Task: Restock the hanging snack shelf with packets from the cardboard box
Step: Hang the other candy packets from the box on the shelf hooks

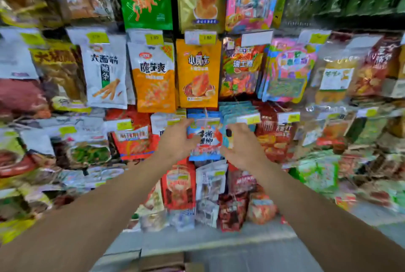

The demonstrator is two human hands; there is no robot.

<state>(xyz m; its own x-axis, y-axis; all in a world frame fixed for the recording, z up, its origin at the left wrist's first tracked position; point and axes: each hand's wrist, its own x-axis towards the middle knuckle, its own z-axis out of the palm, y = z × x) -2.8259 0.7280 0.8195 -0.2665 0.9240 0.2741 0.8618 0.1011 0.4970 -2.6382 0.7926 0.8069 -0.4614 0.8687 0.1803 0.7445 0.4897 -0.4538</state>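
A blue snack packet with red and white print hangs at the middle of the rack, at the front of a stack of like blue packets on a hook. My left hand grips its left edge, thumb over the front. My right hand holds its right edge, fingers curled around the side. Both arms reach up from the bottom of the view. The corner of a cardboard box shows at the bottom edge, below the shelf.
Hanging packets fill the rack: an orange packet directly above, red packets to the right, and red packets to the left. Yellow price tags sit on the hook ends. A grey shelf ledge runs below.
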